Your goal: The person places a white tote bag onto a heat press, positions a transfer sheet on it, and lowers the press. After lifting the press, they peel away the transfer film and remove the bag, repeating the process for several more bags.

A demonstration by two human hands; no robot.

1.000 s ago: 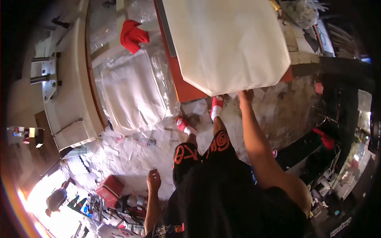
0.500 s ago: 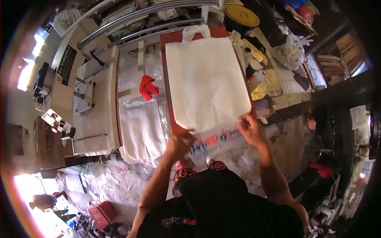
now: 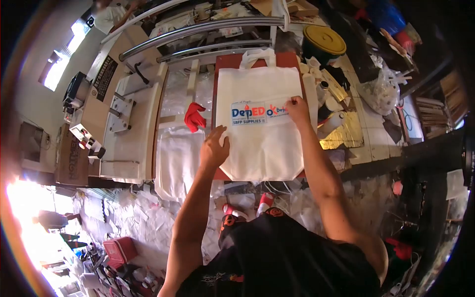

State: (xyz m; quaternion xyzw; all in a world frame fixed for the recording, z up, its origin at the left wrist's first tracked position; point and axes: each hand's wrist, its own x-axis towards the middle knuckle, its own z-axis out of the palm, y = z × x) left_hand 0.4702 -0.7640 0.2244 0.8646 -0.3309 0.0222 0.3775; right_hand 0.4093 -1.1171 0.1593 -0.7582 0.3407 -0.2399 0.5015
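A white cloth bag [image 3: 257, 153] lies flat on a red board [image 3: 223, 62], its handles at the far end. Across its upper middle rests a clear printed film [image 3: 248, 113] with blue and red lettering. My right hand [image 3: 298, 108] pinches the film's right end. Beside the film's lower left, at the bag's left edge, my left hand [image 3: 214, 147] has its fingers apart and holds nothing.
A red cloth [image 3: 195, 118] and another white bag [image 3: 176, 161] lie left of the board. Metal rails [image 3: 203, 24] cross beyond it. Right of it are a yellow-lidded tub [image 3: 324, 40] and gold sheet [image 3: 346, 131]. A person [image 3: 110, 17] is at the upper left.
The printed film has moved from the bag's near edge up onto its upper middle. My left hand has let go of the film and opened; my right hand has moved forward with it.
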